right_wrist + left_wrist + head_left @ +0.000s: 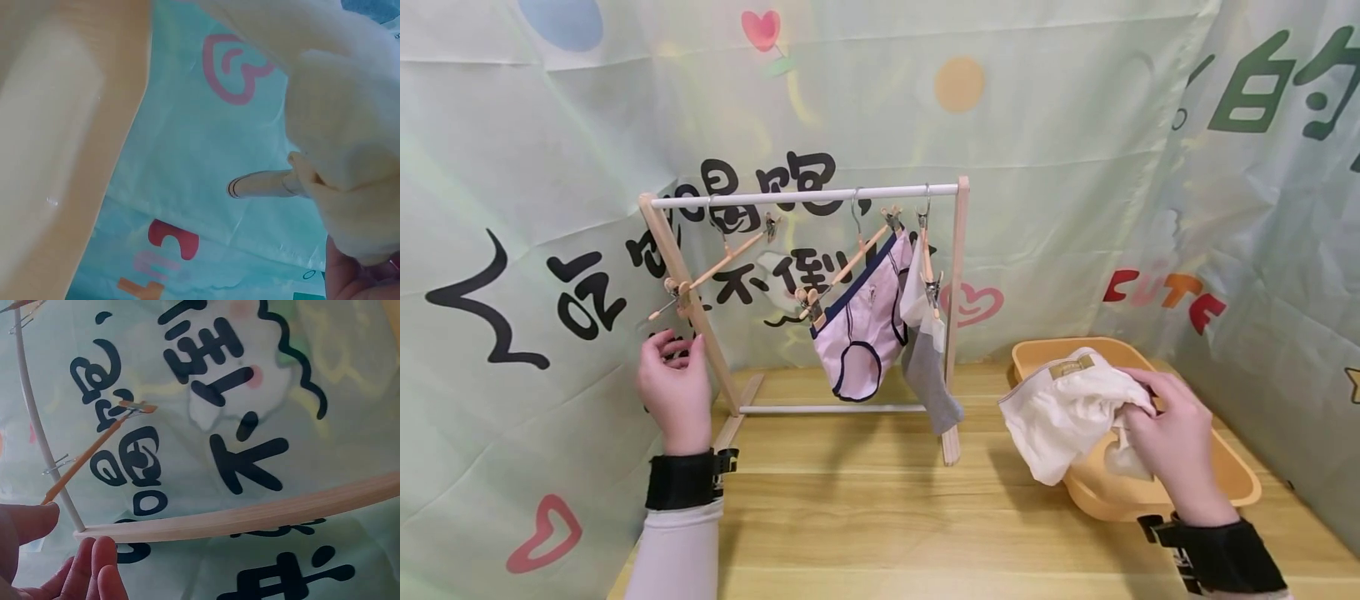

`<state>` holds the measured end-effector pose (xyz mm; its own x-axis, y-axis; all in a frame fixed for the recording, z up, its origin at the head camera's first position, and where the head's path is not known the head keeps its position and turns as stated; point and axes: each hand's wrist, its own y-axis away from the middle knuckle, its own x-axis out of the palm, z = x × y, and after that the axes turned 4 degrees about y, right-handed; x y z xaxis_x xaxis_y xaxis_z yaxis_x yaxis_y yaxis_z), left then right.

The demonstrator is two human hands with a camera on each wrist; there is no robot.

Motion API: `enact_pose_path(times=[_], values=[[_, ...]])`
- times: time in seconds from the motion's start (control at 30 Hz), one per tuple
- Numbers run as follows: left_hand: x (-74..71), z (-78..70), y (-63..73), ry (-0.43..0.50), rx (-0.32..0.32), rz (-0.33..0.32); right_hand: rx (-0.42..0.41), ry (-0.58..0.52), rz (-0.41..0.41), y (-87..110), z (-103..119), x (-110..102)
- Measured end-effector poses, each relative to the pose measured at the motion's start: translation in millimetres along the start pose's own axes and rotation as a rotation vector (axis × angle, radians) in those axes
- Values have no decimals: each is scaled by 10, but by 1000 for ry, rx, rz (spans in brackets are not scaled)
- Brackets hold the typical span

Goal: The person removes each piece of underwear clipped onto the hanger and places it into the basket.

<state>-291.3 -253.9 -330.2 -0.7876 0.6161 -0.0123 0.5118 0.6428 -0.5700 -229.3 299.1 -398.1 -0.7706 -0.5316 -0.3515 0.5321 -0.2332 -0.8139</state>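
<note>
Near the orange plastic basin [1120,502], my right hand [1176,442] is pinching cream cloth underwear [1058,417], ideally untwisted, left hand [677,392] loosely parted.

Through the head camera I am watching a wooden table [880,525], its yellowish top showing pale grain. On it I am seeing a rack [805,198] standing toward the back, its two wooden feet [951,446] resting on the boards. To the right of the rack, a shallow orange basin [1093,504] is sitting, and soft shadows are falling across the wood.
</note>
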Motion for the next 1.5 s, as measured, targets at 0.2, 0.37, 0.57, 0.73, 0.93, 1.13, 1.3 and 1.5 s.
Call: enact_pose_path(times=[0.2,0.37,0.57,0.73,0.93,1.13,1.3,1.5], values=[[-23,110,73,-27,9,27,19,53,-24,-99,-37,-68],[-36,166,151,-28,20,46,23,91,-38,-181,-67,-119],[-48,182,262,-24,28,66,49,110,-68,-264,-108,-163],[-64,195,330,-17,38,81,88,130,-83,-307,-173,-191],[-70,210,419,-12,46,97,124,169,-72,-346,-288,-219],[-34,196,508,-3,51,144,150,195,-47,-389,-402,-225],[-17,200,562,21,67,189,162,229,-2,-402,-506,-242],[5,229,631,56,70,218,167,287,159,-407,-667,-293]])
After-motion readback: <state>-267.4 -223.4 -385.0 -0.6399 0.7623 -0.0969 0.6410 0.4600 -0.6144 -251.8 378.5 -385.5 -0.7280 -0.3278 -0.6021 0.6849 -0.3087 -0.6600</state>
